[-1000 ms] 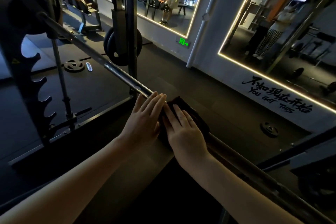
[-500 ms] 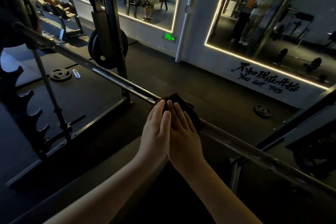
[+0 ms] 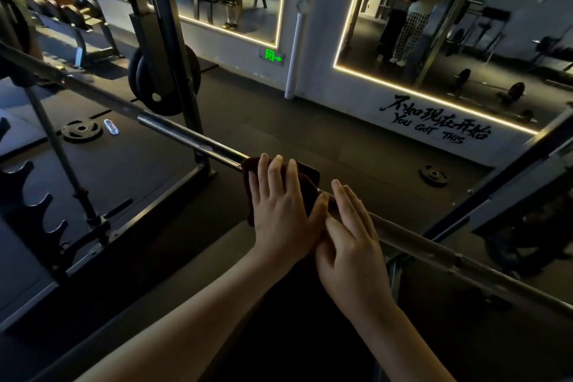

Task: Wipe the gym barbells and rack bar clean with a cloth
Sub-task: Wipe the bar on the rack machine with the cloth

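Okay, you are wiping the rack bar (image 3: 186, 137), which is running from the upper left of the frame down to the lower right. The cloth (image 3: 308, 175), a dark one, is sitting draped over the bar at frame centre. Your left hand (image 3: 279, 214) is pressing flat on the cloth, grip apart, fingers lying straight over the top. Your right hand (image 3: 352, 245) is lying just to the right of it, grip apart too, with straight fingers resting on bare bar and holding nothing.

My judgement on doing this well: a flat palm is probably only cleaning the top of the bar. You are likely needing to wrap the cloth round it and curl the fingers for full contact. Then you should be sliding in long strokes toward the shinier stretch at upper left. The right hand is probably serving better steadying the bar, out of the cloth's path. The loose cloth edge on the near side could be slipping off, so be watching it.

Writing: black brush lettering (image 3: 434, 129) is showing on the wall right of centre, Chinese characters over "YOU GOT THIS". A green lit exit sign (image 3: 273, 56) with an arrow is glowing at upper centre. No brand is reading on the bar, the cloth or the weight plate (image 3: 81, 130) lying on the floor at left.
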